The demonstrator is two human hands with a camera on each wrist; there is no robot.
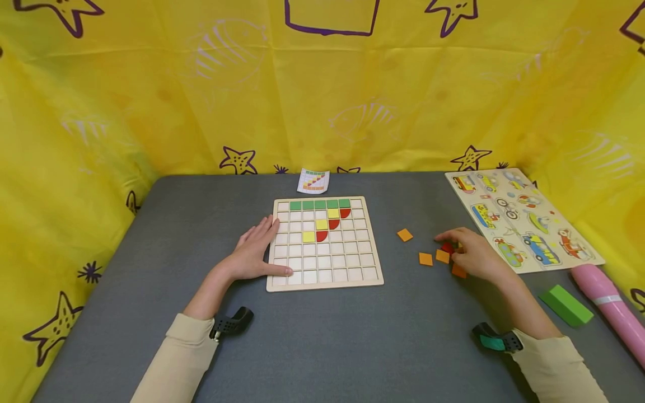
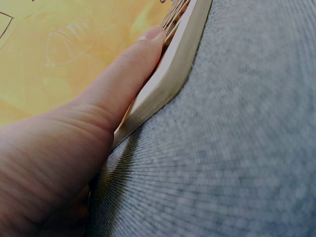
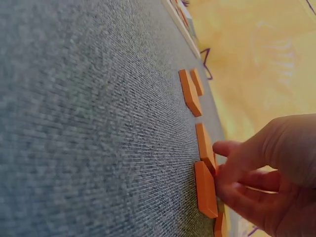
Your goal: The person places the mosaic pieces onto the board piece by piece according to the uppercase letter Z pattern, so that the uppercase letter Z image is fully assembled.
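A wooden grid board [image 1: 347, 246] lies flat on the table. On it are a row of green squares [image 1: 321, 205], a diagonal of yellow squares [image 1: 321, 224] and red quarter-round pieces [image 1: 333, 224] beside them. My left hand [image 1: 254, 254] rests along the board's left edge, fingers spread, thumb over the near left corner; the left wrist view shows the thumb [image 2: 133, 61] against the rim. Over a small pile of pieces at the right is my right hand [image 1: 476, 254], fingers bent among orange squares [image 3: 206, 190] and a red piece [image 1: 447, 247]. Whether its fingertips pinch a piece is hidden.
Behind the board lies a small pattern card [image 1: 313, 181]. Two loose orange squares [image 1: 405, 235] [image 1: 425, 259] sit between board and pile. To the right are a picture puzzle board [image 1: 519, 224], a green block [image 1: 566, 305] and a pink microphone-like object [image 1: 615, 310]. Yellow cloth [image 1: 312, 112] surrounds the table.
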